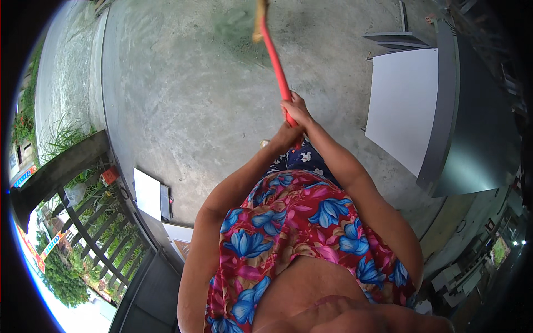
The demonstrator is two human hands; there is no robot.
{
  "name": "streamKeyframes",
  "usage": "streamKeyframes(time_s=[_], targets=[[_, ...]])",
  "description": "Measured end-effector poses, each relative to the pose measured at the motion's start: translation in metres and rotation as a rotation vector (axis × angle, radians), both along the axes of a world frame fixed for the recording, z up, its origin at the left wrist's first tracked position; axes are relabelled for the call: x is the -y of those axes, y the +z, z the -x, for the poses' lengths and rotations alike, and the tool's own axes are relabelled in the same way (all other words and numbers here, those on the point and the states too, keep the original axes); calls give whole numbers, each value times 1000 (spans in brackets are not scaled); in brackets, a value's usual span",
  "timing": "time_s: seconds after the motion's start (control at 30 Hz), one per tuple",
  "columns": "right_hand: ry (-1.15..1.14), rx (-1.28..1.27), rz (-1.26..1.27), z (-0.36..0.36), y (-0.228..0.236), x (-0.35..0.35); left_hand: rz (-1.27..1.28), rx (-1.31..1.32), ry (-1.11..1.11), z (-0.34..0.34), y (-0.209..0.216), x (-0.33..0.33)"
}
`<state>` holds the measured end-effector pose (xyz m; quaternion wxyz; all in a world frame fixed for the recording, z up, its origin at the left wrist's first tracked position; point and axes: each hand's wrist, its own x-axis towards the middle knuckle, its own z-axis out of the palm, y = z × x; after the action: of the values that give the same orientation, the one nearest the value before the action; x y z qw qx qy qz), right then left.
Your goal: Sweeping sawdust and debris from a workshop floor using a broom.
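Note:
A broom with a red handle (275, 58) stretches away from me over the concrete floor. Its straw-coloured head (259, 22) is at the top edge, partly cut off by the frame. My right hand (297, 109) is wrapped round the handle, farther along it. Closer to my body, my left hand (287, 135) grips the handle near its end, just below the right one. Both forearms reach forward in front of a red floral top. Part of each hand's fingers is hidden by the grip.
Grey concrete floor (183, 83) spreads ahead. On the right stands a large grey and white panelled table-like piece (404, 105). A slatted railing (97, 233) with plants behind it runs along the left, near a white board (147, 193). Cluttered items (458, 277) lie at lower right.

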<state>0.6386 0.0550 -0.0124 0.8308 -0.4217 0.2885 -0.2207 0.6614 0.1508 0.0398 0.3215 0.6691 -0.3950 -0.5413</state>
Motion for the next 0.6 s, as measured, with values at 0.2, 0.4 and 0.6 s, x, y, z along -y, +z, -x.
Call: streamKeyframes(time_s=[0.2, 0.4, 0.6], targets=[[-392, -215, -8, 38, -14, -23, -305, -96, 105, 10, -2, -2], [-390, -397, -402, 31, -52, 43, -466, -204, 102, -9, 2, 75], [132, -328, -248, -50, -49, 72, -455, -92, 478, -49, 23, 86]])
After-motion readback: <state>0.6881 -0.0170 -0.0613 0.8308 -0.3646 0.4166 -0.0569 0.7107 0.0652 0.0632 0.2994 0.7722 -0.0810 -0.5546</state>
